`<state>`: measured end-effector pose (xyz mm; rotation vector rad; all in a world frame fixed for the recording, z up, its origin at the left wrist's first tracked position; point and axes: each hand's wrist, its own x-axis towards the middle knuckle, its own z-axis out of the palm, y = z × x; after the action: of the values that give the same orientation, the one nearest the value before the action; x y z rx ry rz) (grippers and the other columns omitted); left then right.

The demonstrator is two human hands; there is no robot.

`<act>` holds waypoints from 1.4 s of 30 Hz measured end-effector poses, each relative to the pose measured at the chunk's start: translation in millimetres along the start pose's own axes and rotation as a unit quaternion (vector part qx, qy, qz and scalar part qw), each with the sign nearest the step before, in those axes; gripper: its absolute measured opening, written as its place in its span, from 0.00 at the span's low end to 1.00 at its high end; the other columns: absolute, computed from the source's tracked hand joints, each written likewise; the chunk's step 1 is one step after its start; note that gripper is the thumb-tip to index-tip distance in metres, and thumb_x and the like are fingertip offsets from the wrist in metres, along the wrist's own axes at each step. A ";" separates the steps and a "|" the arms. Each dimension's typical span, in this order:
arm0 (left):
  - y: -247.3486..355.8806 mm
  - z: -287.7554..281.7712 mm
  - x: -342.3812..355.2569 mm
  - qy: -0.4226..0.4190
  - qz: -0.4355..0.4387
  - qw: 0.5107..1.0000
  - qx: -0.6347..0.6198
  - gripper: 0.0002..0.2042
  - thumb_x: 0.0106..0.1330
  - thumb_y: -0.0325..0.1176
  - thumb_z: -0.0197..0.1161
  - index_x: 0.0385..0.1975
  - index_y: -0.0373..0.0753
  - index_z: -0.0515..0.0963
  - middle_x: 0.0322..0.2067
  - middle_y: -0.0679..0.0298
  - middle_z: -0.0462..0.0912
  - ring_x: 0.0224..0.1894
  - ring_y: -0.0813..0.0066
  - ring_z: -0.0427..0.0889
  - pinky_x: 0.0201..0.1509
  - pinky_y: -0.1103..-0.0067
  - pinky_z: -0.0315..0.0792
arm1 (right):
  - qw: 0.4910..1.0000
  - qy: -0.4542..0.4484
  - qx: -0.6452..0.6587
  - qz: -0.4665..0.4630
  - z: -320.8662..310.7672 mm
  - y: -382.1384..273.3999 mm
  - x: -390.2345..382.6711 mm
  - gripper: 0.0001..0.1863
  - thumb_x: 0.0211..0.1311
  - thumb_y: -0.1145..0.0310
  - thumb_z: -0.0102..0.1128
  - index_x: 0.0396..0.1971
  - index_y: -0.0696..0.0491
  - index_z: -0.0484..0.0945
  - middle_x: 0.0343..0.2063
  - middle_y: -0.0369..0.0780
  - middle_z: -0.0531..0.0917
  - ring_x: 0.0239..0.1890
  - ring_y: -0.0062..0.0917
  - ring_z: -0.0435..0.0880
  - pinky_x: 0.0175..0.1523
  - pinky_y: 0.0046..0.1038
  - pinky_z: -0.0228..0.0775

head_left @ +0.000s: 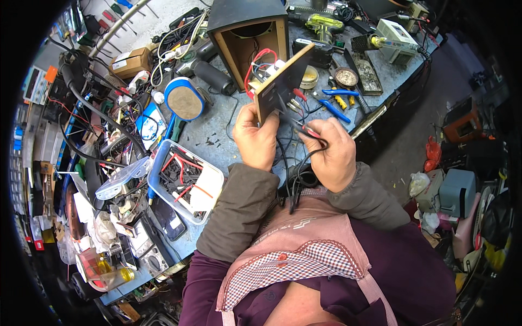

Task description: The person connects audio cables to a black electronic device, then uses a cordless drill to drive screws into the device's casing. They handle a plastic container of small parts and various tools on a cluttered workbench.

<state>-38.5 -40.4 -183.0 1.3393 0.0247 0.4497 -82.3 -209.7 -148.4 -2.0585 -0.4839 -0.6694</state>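
My left hand (256, 140) grips the lower end of a black-faced panel (293, 73) with a bare wood edge, held tilted above the bench. Red and blue wires (260, 66) and a white part show on the panel's far side. To its right, my right hand (333, 155) is closed on a black cable (314, 148) with a red part at the fingertips. More of the cable loops down toward my apron. A black speaker box (247, 32) stands behind the panel, its open side facing me. Cable plugs (298, 96) with red ends lie near the panel.
Blue-handled pliers (336, 108), a round tin (346, 77) and a green cordless drill (324, 26) lie to the right. On the left are a round blue-rimmed magnifier (185, 100), a clear tub (215, 176) of tubing pieces, a phone (168, 220) and tangled cables.
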 end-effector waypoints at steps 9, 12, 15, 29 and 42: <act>-8.6 -2.1 1.2 0.005 0.056 0.998 -0.027 0.08 0.73 0.18 0.68 0.49 0.32 0.84 0.42 0.69 0.88 0.41 0.85 0.83 0.47 0.82 0.78 | 0.978 0.014 0.163 0.131 5.2 -7.0 -1.6 0.08 0.76 0.73 0.69 0.48 0.58 0.81 0.32 0.43 0.81 0.32 0.32 0.83 0.38 0.33 0.75; -6.2 -1.8 0.7 0.017 0.058 0.998 0.011 0.05 0.71 0.20 0.70 0.44 0.32 0.84 0.40 0.70 0.84 0.40 0.84 0.79 0.46 0.82 0.75 | 0.997 0.020 0.080 -0.014 3.3 1.3 -1.7 0.09 0.75 0.74 0.69 0.50 0.58 0.82 0.36 0.44 0.82 0.34 0.34 0.84 0.39 0.33 0.77; -6.0 -1.3 2.1 0.023 0.055 0.998 0.024 0.04 0.70 0.21 0.71 0.41 0.33 0.84 0.38 0.69 0.82 0.39 0.84 0.78 0.45 0.82 0.73 | 0.997 0.041 0.068 -0.003 1.9 1.9 -1.9 0.11 0.73 0.75 0.70 0.51 0.59 0.82 0.39 0.45 0.82 0.35 0.37 0.85 0.41 0.34 0.78; -5.4 1.2 0.1 0.030 0.060 0.997 0.028 0.04 0.68 0.21 0.72 0.39 0.33 0.84 0.38 0.67 0.82 0.40 0.81 0.78 0.46 0.80 0.73 | 0.997 0.057 0.055 0.004 9.3 9.5 -4.5 0.11 0.73 0.75 0.70 0.52 0.58 0.81 0.37 0.45 0.83 0.35 0.37 0.85 0.41 0.34 0.78; -5.5 -2.2 1.5 0.038 0.078 0.994 0.063 0.05 0.67 0.22 0.73 0.39 0.33 0.84 0.40 0.64 0.83 0.41 0.78 0.79 0.47 0.78 0.74 | 0.995 0.064 0.075 0.008 8.4 9.5 -5.6 0.12 0.72 0.79 0.71 0.51 0.61 0.82 0.38 0.44 0.84 0.38 0.31 0.85 0.46 0.30 0.78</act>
<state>-36.1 -38.7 -188.4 1.4529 0.0107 0.6407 -79.0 -208.0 -161.8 -1.8645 -0.4305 -0.7299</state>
